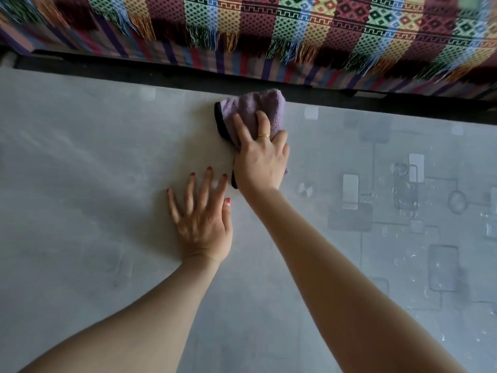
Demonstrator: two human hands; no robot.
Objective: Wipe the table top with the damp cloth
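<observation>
Glossy grey table top (107, 184) — fluffy lilac cloth (258, 109)

Your right hand (259, 157) lies flat on the cloth (252, 114), and the cloth lies on the table (80, 157) near its far edge. Your left hand (201, 219) rests flat on the table, nearer to you and just left of the right hand, apart from the cloth. Behind the table's far edge runs a sofa (269, 68), and a throw (295, 20) hangs over its front. Printed shapes (403, 200) cover the table to the right of both your hands
</observation>
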